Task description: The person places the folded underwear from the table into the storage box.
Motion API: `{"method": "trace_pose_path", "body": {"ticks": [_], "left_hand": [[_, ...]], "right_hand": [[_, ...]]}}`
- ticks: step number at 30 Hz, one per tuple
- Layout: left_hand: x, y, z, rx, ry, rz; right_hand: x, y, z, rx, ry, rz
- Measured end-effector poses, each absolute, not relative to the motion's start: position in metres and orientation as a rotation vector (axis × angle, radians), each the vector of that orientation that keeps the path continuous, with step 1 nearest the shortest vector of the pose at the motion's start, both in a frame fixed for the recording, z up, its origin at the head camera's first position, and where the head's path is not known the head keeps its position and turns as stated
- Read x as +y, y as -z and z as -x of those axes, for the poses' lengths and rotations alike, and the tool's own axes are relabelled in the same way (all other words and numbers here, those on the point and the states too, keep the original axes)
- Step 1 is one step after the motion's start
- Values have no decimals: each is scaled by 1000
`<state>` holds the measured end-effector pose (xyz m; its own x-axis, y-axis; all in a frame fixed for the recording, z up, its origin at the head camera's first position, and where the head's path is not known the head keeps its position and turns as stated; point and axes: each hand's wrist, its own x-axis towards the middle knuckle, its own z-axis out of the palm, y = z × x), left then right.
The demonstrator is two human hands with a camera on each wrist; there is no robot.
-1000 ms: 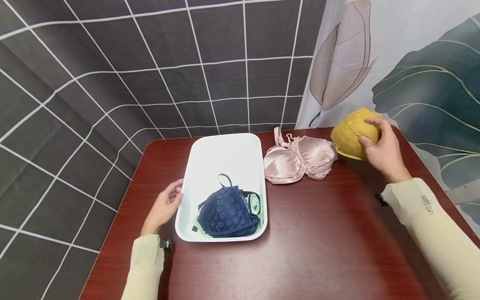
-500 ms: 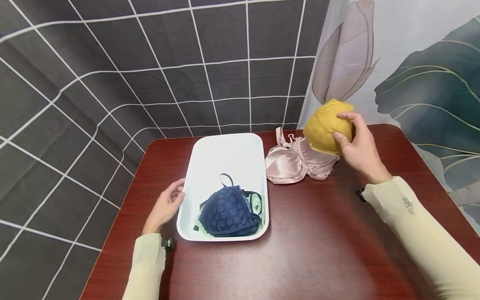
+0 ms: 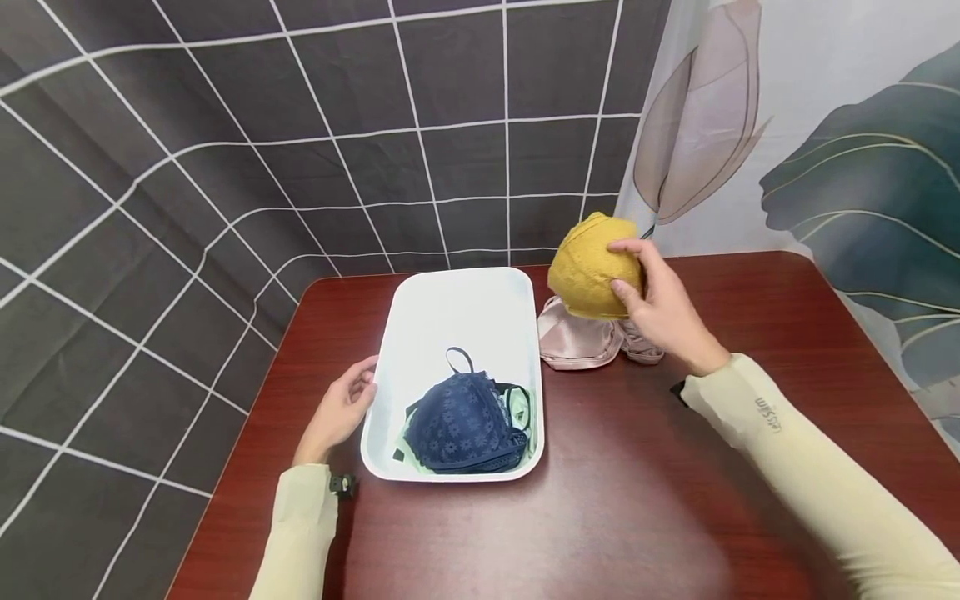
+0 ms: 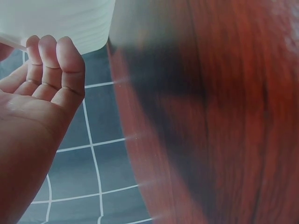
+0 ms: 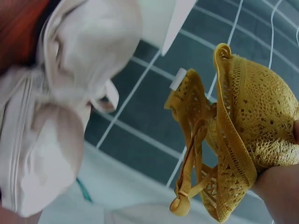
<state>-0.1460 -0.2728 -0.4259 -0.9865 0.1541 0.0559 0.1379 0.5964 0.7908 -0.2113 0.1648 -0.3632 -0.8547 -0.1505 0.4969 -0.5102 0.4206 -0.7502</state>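
My right hand [image 3: 663, 308] pinches a folded yellow lace bra [image 3: 592, 267] between thumb and fingers, holding it raised over a pink satin bra [image 3: 577, 337]. The yellow bra partly covers the pink one in the head view. In the right wrist view, straps and a band hang from the yellow bra [image 5: 261, 107] beside the pale pink bra [image 5: 42, 158]. My left hand [image 3: 341, 408] rests its loosely bent fingers against the outer left side of a white bin [image 3: 468, 300]. The left wrist view shows those fingertips [image 4: 70, 51] at the bin's wall [image 4: 70, 21].
A navy lace bra [image 3: 461, 425] lies in the near half of the bin, over light green fabric [image 3: 519, 408] and black straps. All this is on a reddish-brown table [image 3: 600, 500]. A dark grid-patterned curtain [image 3: 375, 150] and a leaf-print curtain [image 3: 847, 167] stand behind.
My right hand has carried the yellow bra leftward, from the right of the pink bra to above it. The left hand has stayed by the bin's side.
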Motion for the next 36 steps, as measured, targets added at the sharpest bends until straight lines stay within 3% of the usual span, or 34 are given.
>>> {"method": "trace_pose_path", "body": {"ticks": [6, 15, 23, 36], "left_hand": [[-279, 439, 152, 2790, -1396, -275], [-294, 465, 163, 2790, -1412, -263], [-284, 443, 153, 2762, -1425, -259], [-277, 427, 148, 2767, -1410, -260]], "right_hand": [[132, 356, 201, -2273, -1501, -730], [101, 368, 227, -2189, -1545, -819], [60, 365, 225, -2170, -1639, -940], [19, 419, 249, -2530, -1481, -996]]}}
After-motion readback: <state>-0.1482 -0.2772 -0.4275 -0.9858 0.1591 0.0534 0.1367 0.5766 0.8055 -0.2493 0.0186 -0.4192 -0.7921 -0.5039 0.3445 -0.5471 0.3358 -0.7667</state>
